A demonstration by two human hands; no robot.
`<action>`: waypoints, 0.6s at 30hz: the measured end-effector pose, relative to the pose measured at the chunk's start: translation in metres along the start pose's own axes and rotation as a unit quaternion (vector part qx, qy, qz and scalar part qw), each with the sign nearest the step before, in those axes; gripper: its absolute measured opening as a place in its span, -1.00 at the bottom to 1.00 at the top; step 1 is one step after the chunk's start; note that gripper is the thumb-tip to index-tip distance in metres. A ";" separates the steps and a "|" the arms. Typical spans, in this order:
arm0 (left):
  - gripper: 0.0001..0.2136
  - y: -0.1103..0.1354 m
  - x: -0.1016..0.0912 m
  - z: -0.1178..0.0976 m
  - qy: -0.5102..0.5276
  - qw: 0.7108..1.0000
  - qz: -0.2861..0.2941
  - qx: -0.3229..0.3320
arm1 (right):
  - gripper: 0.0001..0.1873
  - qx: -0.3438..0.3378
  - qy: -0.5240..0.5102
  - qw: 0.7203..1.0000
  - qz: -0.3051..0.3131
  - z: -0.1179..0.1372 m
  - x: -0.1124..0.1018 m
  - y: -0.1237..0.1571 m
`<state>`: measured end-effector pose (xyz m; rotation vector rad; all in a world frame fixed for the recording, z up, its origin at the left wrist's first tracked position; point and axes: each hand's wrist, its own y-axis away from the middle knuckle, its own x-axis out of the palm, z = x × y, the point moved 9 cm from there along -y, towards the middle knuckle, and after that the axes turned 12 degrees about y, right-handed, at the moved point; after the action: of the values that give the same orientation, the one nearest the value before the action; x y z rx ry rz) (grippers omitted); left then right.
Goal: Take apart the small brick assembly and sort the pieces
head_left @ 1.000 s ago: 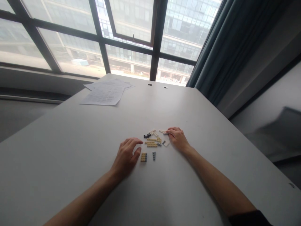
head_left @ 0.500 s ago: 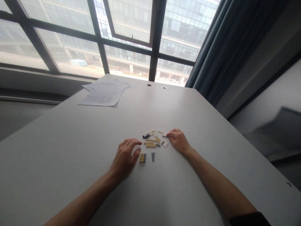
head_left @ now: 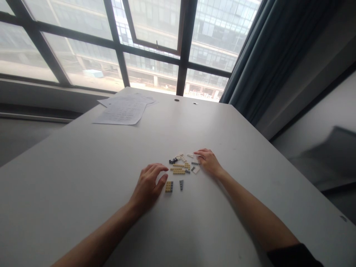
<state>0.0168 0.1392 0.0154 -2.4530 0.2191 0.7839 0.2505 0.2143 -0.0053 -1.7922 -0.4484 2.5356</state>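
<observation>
A small scatter of flat toy building pieces (head_left: 180, 165), tan, cream, grey and black, lies on a white table (head_left: 83, 178). My left hand (head_left: 148, 185) rests palm down just left of them, fingers loosely curled and apart, thumb beside a tan and grey plate (head_left: 169, 186). A small grey wedge piece (head_left: 181, 184) lies to the right of that plate. My right hand (head_left: 208, 161) lies at the right edge of the scatter, fingers stretched toward a small cream piece (head_left: 190, 155), with a grey bar (head_left: 195, 163) under its fingertips. A white tile (head_left: 196, 170) sits by that hand.
Several printed paper sheets (head_left: 122, 109) lie at the far left of the table. Two small round holes (head_left: 177, 100) mark the far edge by the window. A dark curtain (head_left: 267, 55) hangs at the right, and the table's right edge drops to the floor.
My right hand pulled back slightly with a grey bar, then reached forward again, its fingers now stretched past the bar. My left hand has hardly moved.
</observation>
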 end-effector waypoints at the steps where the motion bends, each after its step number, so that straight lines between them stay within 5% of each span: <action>1: -0.82 0.000 0.000 0.000 0.000 1.000 -0.001 0.000 | -0.64 -0.004 0.004 1.000 0.004 0.002 0.002 -0.002; 18: -0.82 0.000 0.000 -0.003 -0.008 1.000 0.005 0.005 | -0.74 -0.033 -0.045 0.998 -0.038 0.016 -0.004 0.006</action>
<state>0.0179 0.1376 0.0174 -2.4368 0.2286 0.8029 0.2383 0.2046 0.0018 -1.6511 -0.5985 2.5868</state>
